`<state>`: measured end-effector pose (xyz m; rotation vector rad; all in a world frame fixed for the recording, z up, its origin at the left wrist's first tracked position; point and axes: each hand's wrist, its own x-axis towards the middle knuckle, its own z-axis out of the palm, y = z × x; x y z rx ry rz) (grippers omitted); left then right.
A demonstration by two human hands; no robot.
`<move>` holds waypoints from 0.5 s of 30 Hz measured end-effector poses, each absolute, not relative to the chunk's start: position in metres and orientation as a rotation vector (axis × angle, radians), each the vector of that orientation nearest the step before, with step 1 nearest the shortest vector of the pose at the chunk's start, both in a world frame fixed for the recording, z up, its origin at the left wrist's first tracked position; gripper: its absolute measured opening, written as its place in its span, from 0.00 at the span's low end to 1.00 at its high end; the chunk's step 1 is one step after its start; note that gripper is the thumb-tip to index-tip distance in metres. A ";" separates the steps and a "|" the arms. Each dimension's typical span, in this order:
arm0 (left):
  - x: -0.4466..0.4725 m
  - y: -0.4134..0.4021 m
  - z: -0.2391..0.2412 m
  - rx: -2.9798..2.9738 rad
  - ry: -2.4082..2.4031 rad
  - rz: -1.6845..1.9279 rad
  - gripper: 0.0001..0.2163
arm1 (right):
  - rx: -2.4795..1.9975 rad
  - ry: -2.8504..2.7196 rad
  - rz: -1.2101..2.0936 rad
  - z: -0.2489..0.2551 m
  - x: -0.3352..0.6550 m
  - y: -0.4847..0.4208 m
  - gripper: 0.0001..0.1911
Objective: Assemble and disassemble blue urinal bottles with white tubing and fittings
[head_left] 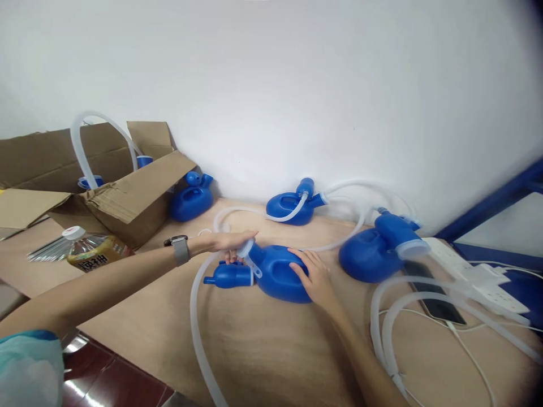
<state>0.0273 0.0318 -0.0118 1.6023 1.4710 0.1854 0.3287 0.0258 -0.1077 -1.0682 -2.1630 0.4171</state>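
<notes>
A blue plastic urinal bottle lies on its side in the middle of the wooden table, its neck pointing left. My left hand is closed around the white cap at the neck, some fingers hidden underneath. On the bottle's right end, my right hand grips the body, fingers over the top. Just below my left hand lies a blue funnel-like piece with a white rim. A translucent white hose curves past it toward the front edge.
Similar blue bottles stand along the wall: one at the back, one at right, one at left. An open cardboard box, drink bottle and metal rods are left. Right are a phone, power strip and coiled hose.
</notes>
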 end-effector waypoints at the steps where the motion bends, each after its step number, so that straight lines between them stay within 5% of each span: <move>1: 0.028 0.030 -0.011 1.686 1.468 0.248 0.30 | -1.064 -2.163 0.429 -0.108 0.329 0.026 0.23; 6: 0.043 0.011 -0.009 2.022 1.445 0.572 0.23 | -1.035 -2.173 0.431 -0.105 0.331 0.024 0.22; 15: 0.061 0.001 -0.012 2.214 1.311 0.726 0.27 | -0.949 -2.204 0.265 -0.102 0.330 0.018 0.21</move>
